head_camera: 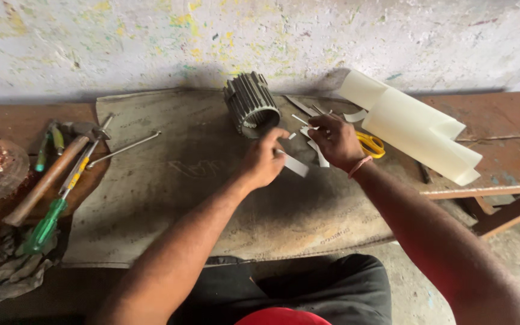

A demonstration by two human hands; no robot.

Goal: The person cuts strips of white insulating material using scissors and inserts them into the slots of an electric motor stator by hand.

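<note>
Head view, workbench inventory.

1. Left hand point(263, 161): fingers pinched together on one end of a white paper strip point(295, 164), which juts out to the right over the mat, held by its end so the rest stays free.
2. Right hand point(334, 141): fingers curled over a small bunch of cut strips point(314, 144) lying on the mat; whether they are gripped or only pressed down is hard to tell from this angle.
3. Slotted metal core point(250, 103): lies on its side just beyond both hands, open bore turned toward the person, so the inner slots are within reach.
4. Yellow-handled scissors point(371, 144): just beside the right wrist, partly hidden by it.
5. Cream sheet roll point(413, 129): loosely curled at the right, near the scissors, likely the stock for the strips.
6. Grey mat point(170, 180): covers the wooden bench point(501, 120).
7. Hammer point(49, 177), green-handled screwdriver point(46, 225) and bent metal rod point(121, 148): set well apart at the left.
</note>
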